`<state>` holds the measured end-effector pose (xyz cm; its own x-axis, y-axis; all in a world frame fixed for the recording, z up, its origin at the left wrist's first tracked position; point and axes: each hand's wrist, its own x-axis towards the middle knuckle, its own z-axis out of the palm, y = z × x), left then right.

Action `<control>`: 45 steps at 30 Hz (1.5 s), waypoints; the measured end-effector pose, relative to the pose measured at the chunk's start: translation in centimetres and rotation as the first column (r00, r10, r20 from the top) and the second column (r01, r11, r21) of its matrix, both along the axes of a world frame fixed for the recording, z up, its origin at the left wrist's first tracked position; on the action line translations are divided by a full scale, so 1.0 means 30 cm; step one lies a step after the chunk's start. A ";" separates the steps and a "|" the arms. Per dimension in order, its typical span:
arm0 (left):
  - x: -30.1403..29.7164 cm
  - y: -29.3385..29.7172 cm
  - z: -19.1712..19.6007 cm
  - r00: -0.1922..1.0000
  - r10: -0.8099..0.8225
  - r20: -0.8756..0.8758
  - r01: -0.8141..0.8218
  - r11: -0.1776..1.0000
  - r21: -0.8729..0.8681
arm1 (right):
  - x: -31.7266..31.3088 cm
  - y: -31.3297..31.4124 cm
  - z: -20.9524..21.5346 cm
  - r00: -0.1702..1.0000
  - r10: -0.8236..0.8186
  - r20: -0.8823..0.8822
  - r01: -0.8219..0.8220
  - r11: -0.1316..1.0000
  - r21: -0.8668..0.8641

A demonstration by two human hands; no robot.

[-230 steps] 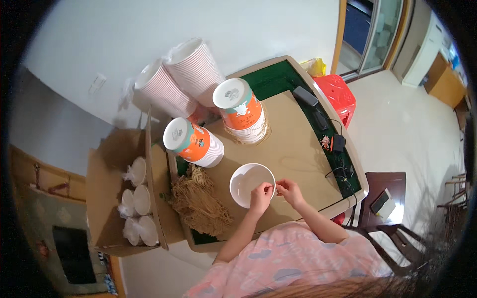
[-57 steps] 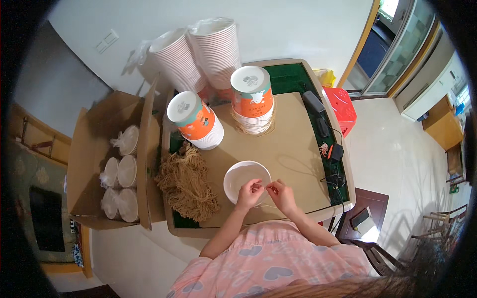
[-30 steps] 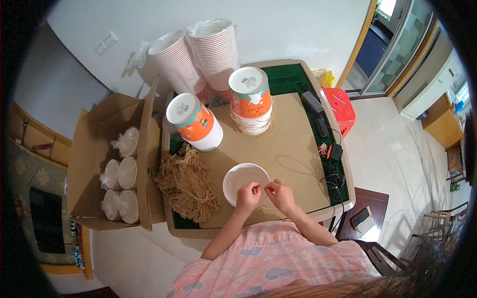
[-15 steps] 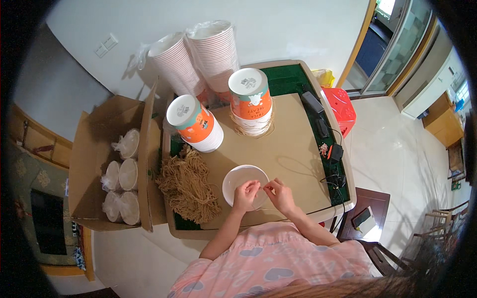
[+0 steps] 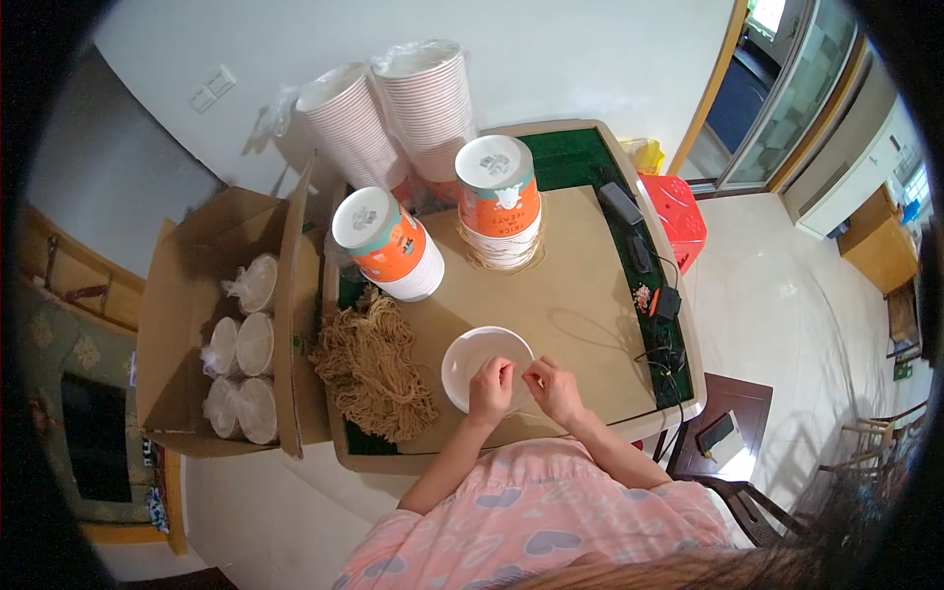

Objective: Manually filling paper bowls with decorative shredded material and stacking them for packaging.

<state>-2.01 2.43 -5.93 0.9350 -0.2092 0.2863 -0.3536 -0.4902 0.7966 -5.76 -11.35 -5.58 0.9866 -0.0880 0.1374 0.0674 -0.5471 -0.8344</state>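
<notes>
Both my hands are over a white round paper bucket (image 5: 460, 362), whose open mouth faces up near the table's front edge. My left hand (image 5: 490, 395) is closed in a pinch over the bucket's inside. My right hand (image 5: 554, 390) pinches beside it at the right rim, a small gap away. What the fingertips hold is too small to make out. Left of the bucket lies a heap of tan twine cords (image 5: 379, 374). Farther back stand two upside-down stacks of orange, teal and white paper buckets, a left stack (image 5: 390, 248) and a right stack (image 5: 500, 202) with cords round its base.
Two tall plastic-wrapped bucket stacks (image 5: 425, 98) lean by the wall. An open cardboard box (image 5: 182, 295) with several wrapped bucket stacks (image 5: 258, 344) is at the left. Black power adapters (image 5: 619, 205) and cables line the table's right edge, near a red plastic stool (image 5: 674, 216).
My hands have drawn slightly apart, and my left fingers have turned more upright. The bucket remains under them.
</notes>
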 end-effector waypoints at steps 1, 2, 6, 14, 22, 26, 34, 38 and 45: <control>-0.001 0.003 0.006 1.000 0.002 0.001 -0.002 1.000 0.000 | 0.001 0.003 0.011 1.000 0.002 0.001 -0.002 1.000 0.000; 0.000 0.007 0.011 1.000 -0.007 -0.026 0.007 1.000 -0.005 | 0.002 0.007 0.024 1.000 -0.013 -0.002 0.013 0.999 0.030; -0.008 0.005 0.047 0.986 -0.029 -0.163 0.015 0.996 -0.087 | 0.013 -0.001 0.051 1.000 0.007 0.026 -0.010 0.990 0.139; -0.040 0.040 0.156 0.889 -0.253 -0.382 0.205 0.965 -0.161 | -0.016 -0.063 0.042 0.980 0.083 0.179 -0.087 0.996 0.013; -0.135 -0.010 0.257 0.820 -0.355 -0.449 0.289 0.934 -0.211 | 0.005 -0.072 -0.027 0.978 0.084 0.192 -0.085 0.996 -0.005; -0.126 0.018 0.203 0.824 -0.309 -0.475 0.236 0.949 -0.208 | 0.093 -0.122 -0.003 0.967 0.160 0.196 -0.157 0.987 -0.031; 0.011 0.059 0.174 0.755 -0.427 -0.497 0.188 0.867 -0.461 | 0.364 -0.274 0.028 0.931 0.292 0.219 -0.251 0.948 -0.197; 0.051 0.051 0.168 0.961 -0.236 -0.147 0.229 0.971 -0.066 | 0.384 -0.316 -0.003 0.936 0.302 0.183 -0.256 0.938 -0.235; 0.043 0.006 0.037 0.890 -0.455 -0.030 0.352 0.644 0.679 | 0.381 -0.315 0.020 0.945 0.312 0.096 -0.273 0.917 -0.290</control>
<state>-0.73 2.61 -4.83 0.6759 -0.7359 0.0396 -0.7177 -0.6450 0.2623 5.68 -20.79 -4.98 0.9319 0.2613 0.2515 0.3626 -0.6872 -0.6295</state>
